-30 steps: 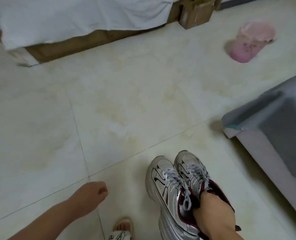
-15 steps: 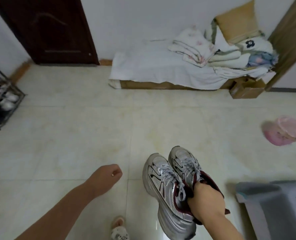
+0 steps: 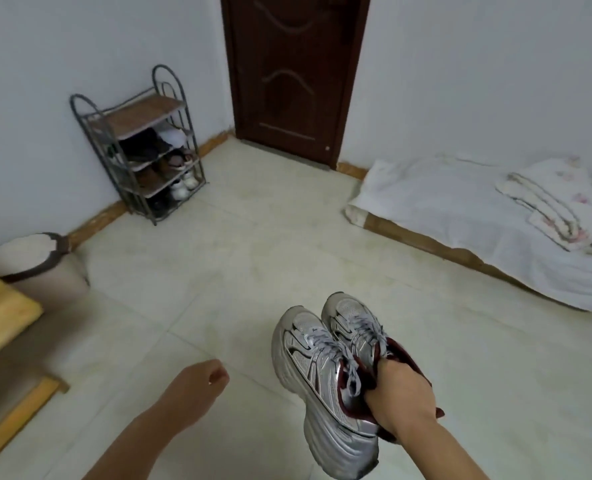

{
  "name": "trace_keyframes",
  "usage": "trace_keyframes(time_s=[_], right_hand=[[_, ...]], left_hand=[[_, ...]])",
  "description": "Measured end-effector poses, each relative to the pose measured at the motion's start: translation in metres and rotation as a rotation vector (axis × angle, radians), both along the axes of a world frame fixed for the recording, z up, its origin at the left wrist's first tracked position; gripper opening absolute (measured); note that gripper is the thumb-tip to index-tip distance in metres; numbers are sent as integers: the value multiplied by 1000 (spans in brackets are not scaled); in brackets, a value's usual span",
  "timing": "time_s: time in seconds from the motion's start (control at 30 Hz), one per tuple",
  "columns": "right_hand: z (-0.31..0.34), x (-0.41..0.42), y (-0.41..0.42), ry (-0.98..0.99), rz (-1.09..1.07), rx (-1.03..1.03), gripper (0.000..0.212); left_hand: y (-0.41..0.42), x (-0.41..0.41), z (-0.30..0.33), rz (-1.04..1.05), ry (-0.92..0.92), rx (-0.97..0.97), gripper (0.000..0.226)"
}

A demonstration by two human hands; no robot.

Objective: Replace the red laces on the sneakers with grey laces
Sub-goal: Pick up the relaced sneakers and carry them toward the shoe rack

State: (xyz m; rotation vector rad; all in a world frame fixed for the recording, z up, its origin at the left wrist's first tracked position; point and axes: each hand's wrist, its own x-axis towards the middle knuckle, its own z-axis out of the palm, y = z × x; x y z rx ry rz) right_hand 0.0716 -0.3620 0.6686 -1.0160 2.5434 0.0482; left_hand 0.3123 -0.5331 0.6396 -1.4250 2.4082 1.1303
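Note:
Two silver sneakers (image 3: 317, 372) with dark red lining and grey laces hang side by side above the floor, toes pointing away from me. My right hand (image 3: 403, 398) grips both of them by their openings, fingers tucked inside the collars. My left hand (image 3: 197, 382) hangs to the left of the sneakers, fingers curled into a loose fist, holding nothing that I can see. No red laces are in view.
A metal shoe rack (image 3: 145, 150) full of shoes stands by the left wall. Beyond it is a dark wooden door (image 3: 294, 74). A low bed (image 3: 478, 233) with white bedding lies at the right. A lidded bin (image 3: 38, 268) and a wooden table (image 3: 0, 313) are at the left.
My view has swung left: the door and shoe rack now sit ahead, and the pink bin and grey furniture are gone. Both hands keep their pose, the right still carrying the sneakers.

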Motion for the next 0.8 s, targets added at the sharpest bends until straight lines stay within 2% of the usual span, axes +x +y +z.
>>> trace_keyframes(time_s=[0.07, 0.23, 0.33, 0.4, 0.53, 0.67, 0.8], right_hand=[[-4, 7, -29, -26, 47, -7, 7], [-11, -8, -104, -70, 187, -64, 42], [-15, -30, -150, -66, 236, -133, 69], [-18, -53, -185, -61, 257, -153, 74], [-14, -104, -259, -13, 337, -117, 60], [-5, -125, -338, 39, 434, -32, 23], [-9, -119, -408, 19, 529, -43, 16]], left_hand=[[-16, 19, 2, 86, -12, -8, 15], [-53, 51, -7, 273, -22, 0, 14], [-80, 53, -15, 379, -29, 20, 22], [-102, 41, -18, 460, -30, 30, 23], [-151, -9, -16, 519, 20, 45, 23], [-201, -55, -5, 591, 123, 54, 24], [-239, -58, -9, 680, 128, 115, 23]])
